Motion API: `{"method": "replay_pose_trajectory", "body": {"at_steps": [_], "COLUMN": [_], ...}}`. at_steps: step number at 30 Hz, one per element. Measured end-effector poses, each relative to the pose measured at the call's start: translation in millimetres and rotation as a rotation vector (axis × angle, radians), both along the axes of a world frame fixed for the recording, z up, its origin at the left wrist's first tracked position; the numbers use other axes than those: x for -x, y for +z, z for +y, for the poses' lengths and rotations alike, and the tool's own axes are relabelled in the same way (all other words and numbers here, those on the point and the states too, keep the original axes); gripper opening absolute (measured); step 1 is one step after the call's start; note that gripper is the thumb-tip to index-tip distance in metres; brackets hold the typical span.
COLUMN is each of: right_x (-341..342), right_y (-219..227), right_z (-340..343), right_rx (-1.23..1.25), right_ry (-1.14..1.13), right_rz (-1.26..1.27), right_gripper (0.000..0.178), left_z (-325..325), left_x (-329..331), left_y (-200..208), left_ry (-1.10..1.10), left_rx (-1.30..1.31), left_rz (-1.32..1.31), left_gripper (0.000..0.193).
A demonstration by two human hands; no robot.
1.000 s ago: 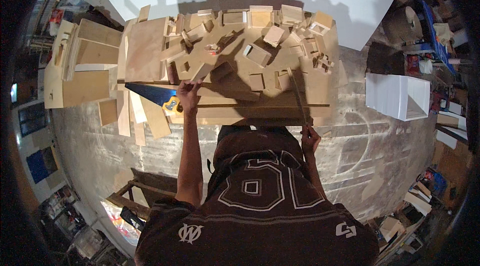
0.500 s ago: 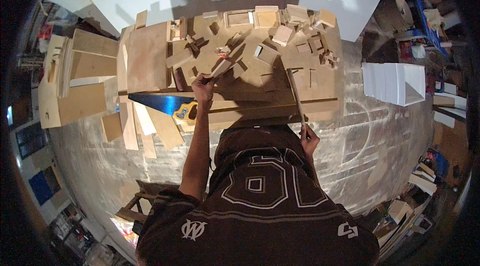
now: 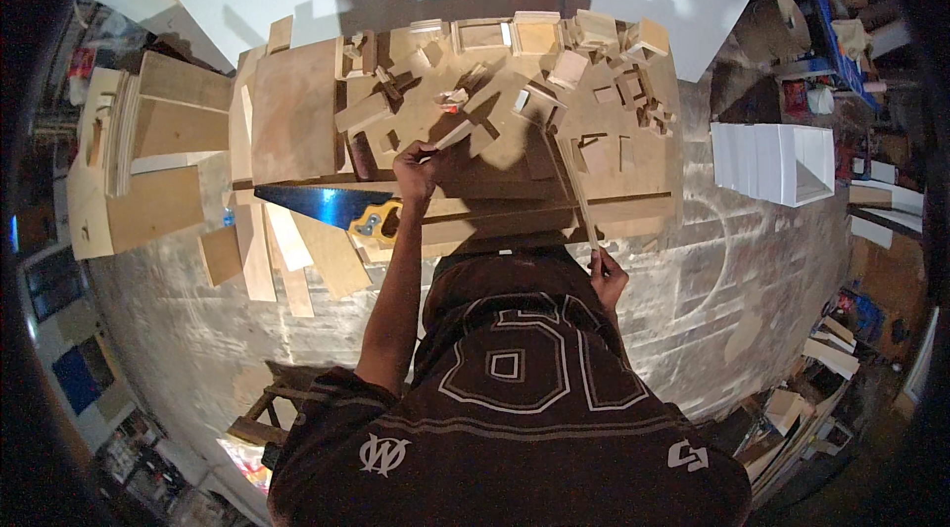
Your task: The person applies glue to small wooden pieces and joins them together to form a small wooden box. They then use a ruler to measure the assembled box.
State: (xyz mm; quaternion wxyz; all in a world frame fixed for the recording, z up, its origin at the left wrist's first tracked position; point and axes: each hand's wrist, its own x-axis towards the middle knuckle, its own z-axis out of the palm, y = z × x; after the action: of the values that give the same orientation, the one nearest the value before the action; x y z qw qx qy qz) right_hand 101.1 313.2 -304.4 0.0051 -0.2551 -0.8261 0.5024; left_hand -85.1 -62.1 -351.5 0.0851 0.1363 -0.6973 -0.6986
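Fingers of the left hand pinch a short pale wood strip near the tabletop middle, its long axis slanting toward the far right corner. Right hand grips a long thin slat at the near edge, pointing away. Loose offcuts crowd the far right; a blue saw lies along the near left edge.
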Motion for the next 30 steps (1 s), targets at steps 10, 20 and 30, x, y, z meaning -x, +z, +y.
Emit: {"method": "replay_pose_trajectory", "body": {"at_steps": [10,20,30], "right_x": [4.0,4.7,2.2], "right_y": [-7.3,-9.2,-23.6], "right_z": [-2.1,3.4,10.7], "right_rx": [0.030,-0.009,0.006], "right_ry": [-0.009,0.054,0.052], "right_rz": [0.019,-0.007,0.038], "right_gripper": [0.033,0.033,0.033], "left_z": [2.3,4.4,61.3], "left_x": [-3.3,-12.0,-21.3], "left_y": [8.4,6.6,32.8], "left_ry": [-0.013,-0.012,-0.325], "left_rx": [0.091,0.170,0.138], "left_rz": [-0.045,0.001,-0.310], "left_gripper": [0.013,0.013,0.022]}}
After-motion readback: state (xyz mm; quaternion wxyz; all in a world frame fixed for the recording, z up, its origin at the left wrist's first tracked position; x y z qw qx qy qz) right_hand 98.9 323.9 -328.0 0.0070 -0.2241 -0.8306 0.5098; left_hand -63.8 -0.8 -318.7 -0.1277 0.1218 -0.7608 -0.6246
